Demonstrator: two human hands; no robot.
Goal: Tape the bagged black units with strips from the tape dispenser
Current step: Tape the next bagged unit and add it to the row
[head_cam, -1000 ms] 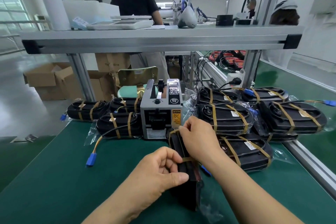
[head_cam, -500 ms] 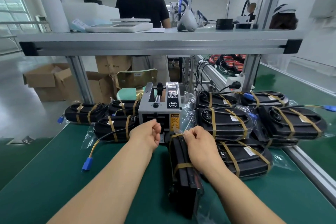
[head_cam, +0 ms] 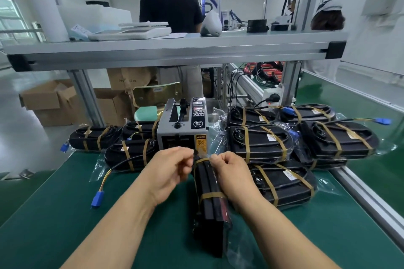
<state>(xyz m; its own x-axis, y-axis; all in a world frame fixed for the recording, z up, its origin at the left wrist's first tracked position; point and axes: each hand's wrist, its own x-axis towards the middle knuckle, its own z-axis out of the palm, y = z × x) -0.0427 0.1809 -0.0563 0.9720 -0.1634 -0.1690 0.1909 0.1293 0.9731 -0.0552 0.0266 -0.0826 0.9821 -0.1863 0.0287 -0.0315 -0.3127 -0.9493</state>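
Note:
A bagged black unit (head_cam: pixel 211 209) stands on its edge on the green mat, its far end just in front of the grey tape dispenser (head_cam: pixel 182 128). One tan tape band wraps its middle. A second tan tape strip (head_cam: pixel 202 159) lies across its far end. My left hand (head_cam: pixel 170 169) pinches one end of that strip at the unit's left side. My right hand (head_cam: pixel 229 172) grips the unit's far end and the bag's plastic from the right.
Taped bagged units lie stacked to the right (head_cam: pixel 282 144) and to the left (head_cam: pixel 129 155) of the dispenser, with blue connectors (head_cam: pixel 97 199) on loose wires. An aluminium shelf (head_cam: pixel 175 52) spans overhead. A person in black (head_cam: pixel 170 4) stands behind. The bench rail (head_cam: pixel 369 201) runs along the right.
My left hand left the middle band, reached to the dispenser's outlet, and came back with a strip to the unit's far end. My right hand stayed on that end.

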